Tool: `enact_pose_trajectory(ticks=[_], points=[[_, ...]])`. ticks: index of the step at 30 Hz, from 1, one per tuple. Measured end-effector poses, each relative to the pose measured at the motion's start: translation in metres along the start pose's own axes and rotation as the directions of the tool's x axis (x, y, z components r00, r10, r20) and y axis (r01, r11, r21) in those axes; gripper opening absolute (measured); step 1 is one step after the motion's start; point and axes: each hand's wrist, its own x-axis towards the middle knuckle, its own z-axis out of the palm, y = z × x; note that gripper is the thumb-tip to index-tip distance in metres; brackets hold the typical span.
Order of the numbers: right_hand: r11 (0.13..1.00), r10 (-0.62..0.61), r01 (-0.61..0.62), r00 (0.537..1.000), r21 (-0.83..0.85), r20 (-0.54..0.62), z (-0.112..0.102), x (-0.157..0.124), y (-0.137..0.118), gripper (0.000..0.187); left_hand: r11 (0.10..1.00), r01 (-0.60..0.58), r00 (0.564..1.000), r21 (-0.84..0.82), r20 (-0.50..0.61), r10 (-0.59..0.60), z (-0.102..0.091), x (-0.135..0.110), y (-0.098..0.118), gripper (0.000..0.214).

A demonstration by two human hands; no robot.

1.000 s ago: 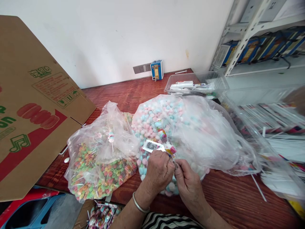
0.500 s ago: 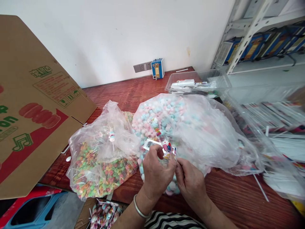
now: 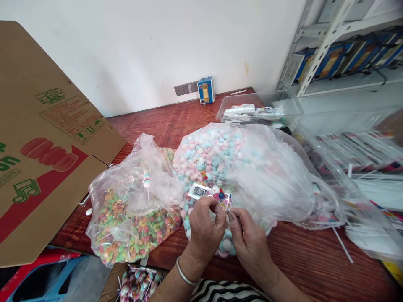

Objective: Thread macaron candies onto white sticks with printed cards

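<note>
Between my two hands is a lollipop (image 3: 220, 193) in a printed wrapper, with a white stick pointing down toward me. My left hand (image 3: 206, 224), with a bangle at its wrist, is closed in a pinch at the wrapper's lower edge. Thumb and forefinger of my right hand (image 3: 250, 239) pinch together at the stick. A white label (image 3: 199, 191) with dark print lies beyond my left fingers. Under both hands is a clear bag of pink and blue candy balls (image 3: 212, 147). Exact fingertip contact is partly hidden.
Left of my hands lies a bag of colourful ring candies (image 3: 141, 228), with a small candy stick (image 3: 146, 181) on top. A cardboard box (image 3: 56, 138) stands at the far left. Clear plastic trays (image 3: 261, 102) sit at the back right. Wrapped lollipops (image 3: 140, 283) fill a box below the table edge.
My hands have shifted slightly, and the white stick now shows between my fingertips. My left fingers are curled closer together. The whole view has moved a little.
</note>
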Motion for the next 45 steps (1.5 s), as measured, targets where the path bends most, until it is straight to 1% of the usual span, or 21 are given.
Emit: enact_pose_trajectory(ticks=[4,6,8,10,12,17,22,27,31,33,37,39,40,41,42,43,44,45], points=[[1.0,0.011,-0.011,1.0,0.012,-0.003,0.002,-0.002,0.0,0.018,0.999,0.012,1.0,0.05,-0.011,-0.011,-0.001,0.001,-0.003,0.03],[1.0,0.011,-0.011,1.0,-0.001,-0.004,0.003,-0.003,0.001,0.017,0.998,0.015,1.0,0.065,-0.02,-0.014,-0.002,0.003,-0.005,0.031],[1.0,-0.014,0.014,1.0,-0.012,-0.007,0.003,-0.003,0.001,0.016,0.999,-0.003,1.0,0.044,-0.023,0.004,-0.003,0.005,-0.005,0.03],[0.999,-0.046,0.045,0.999,-0.009,-0.01,0.003,-0.004,0.0,0.016,0.999,-0.029,1.0,0.023,-0.009,0.029,-0.004,0.007,-0.005,0.031],[0.998,-0.062,0.062,0.998,-0.001,-0.012,0.004,-0.004,0.0,0.015,0.999,-0.029,1.0,0.025,0.003,0.029,-0.004,0.008,-0.003,0.031],[0.996,-0.082,0.081,0.997,-0.035,-0.017,0.006,-0.007,0.001,0.015,0.999,-0.032,0.999,0.03,-0.013,0.032,-0.003,0.01,-0.003,0.025],[0.997,-0.07,0.069,0.997,-0.03,-0.022,0.007,-0.01,0.002,0.015,1.0,-0.005,1.0,0.028,0.026,0.004,-0.005,0.011,-0.004,0.018],[0.998,0.02,-0.02,1.0,0.058,0.011,0.003,-0.007,0.001,0.023,0.996,-0.086,0.992,-0.029,0.087,0.089,-0.004,0.007,-0.004,0.018],[0.969,0.133,-0.138,0.99,0.203,0.041,0.0,-0.003,-0.002,0.024,0.992,-0.094,0.984,-0.083,0.144,0.105,-0.004,0.002,0.0,0.018],[0.93,0.207,-0.218,0.976,0.297,0.07,0.001,-0.003,-0.003,0.023,0.989,-0.095,0.98,-0.114,0.162,0.113,-0.004,-0.001,0.002,0.017],[0.806,0.313,-0.353,0.936,0.476,0.164,0.006,-0.003,0.003,0.025,0.983,-0.088,0.979,-0.161,0.168,0.115,-0.002,-0.007,0.005,0.017],[0.759,0.35,-0.405,0.914,0.51,0.204,0.008,-0.002,0.006,0.028,0.979,-0.037,0.983,-0.202,0.167,0.072,-0.001,-0.008,0.006,0.016],[0.75,0.365,-0.422,0.906,0.51,0.213,0.009,-0.002,0.006,0.028,0.973,0.018,0.984,-0.232,0.177,0.024,-0.001,-0.008,0.006,0.015],[0.753,0.373,-0.427,0.904,0.501,0.211,0.008,-0.001,0.007,0.029,0.958,0.098,0.98,-0.269,0.191,-0.047,-0.002,-0.006,0.006,0.013],[0.764,0.373,-0.422,0.906,0.488,0.198,0.007,-0.001,0.006,0.03,0.929,0.201,0.968,-0.312,0.21,-0.139,-0.003,-0.004,0.006,0.008],[0.782,0.367,-0.408,0.913,0.472,0.18,0.006,-0.001,0.006,0.03,0.879,0.32,0.939,-0.354,0.238,-0.246,-0.004,-0.001,0.005,0.004],[0.8,0.358,-0.39,0.92,0.457,0.159,0.005,-0.001,0.005,0.03,0.807,0.442,0.893,-0.391,0.273,-0.357,-0.005,0.002,0.004,0.006],[0.815,0.347,-0.373,0.927,0.443,0.141,0.004,-0.001,0.004,0.03,0.716,0.552,0.833,-0.426,0.314,-0.456,-0.006,0.005,0.003,0.012]])
